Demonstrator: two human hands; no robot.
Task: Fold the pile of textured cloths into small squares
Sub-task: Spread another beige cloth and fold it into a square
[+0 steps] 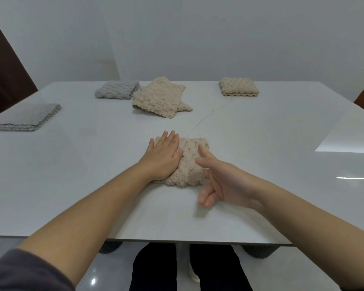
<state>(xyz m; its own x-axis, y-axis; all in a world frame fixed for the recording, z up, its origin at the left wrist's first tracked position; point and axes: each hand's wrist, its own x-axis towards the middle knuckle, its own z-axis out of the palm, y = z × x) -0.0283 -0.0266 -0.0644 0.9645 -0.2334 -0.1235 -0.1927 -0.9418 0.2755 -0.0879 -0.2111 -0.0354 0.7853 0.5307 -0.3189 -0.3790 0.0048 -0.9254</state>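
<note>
Cloths lie scattered over the tabletop (261, 164), each placed here from the beige cloth (192, 162) that sits under the person's hands near the front edge. Far to its left and somewhat beyond it, a grey cloth (24, 117) lies folded flat but broad, looking larger than a finished square. Beyond the beige cloth and to its left sits a smaller grey square (117, 89), folded thick. Just beside that, straight beyond the beige cloth, is a loose beige pile (158, 97), seemingly two cloths, one askew over the other. The left hand (163, 156) lies flat on the beige cloth's left half, fingers straight and close together, pressing down. The cloth itself is a thick, bumpy bundle, doubled over, with its near edge bulging. The right hand (221, 181) hovers at its right edge, forefinger and thumb loosely out above the cloth and the other fingers curled over the tabletop, holding nothing. Whether it touches the cloth's edge cannot be told. Beyond and to the right, well apart, rests a folded beige square (239, 86). The step in hand looks like flattening the last fold of the beige cloth. The next move probably calls for squaring its bulging edge, setting it aside with the finished ones, then reaching for the loose pile.
</note>
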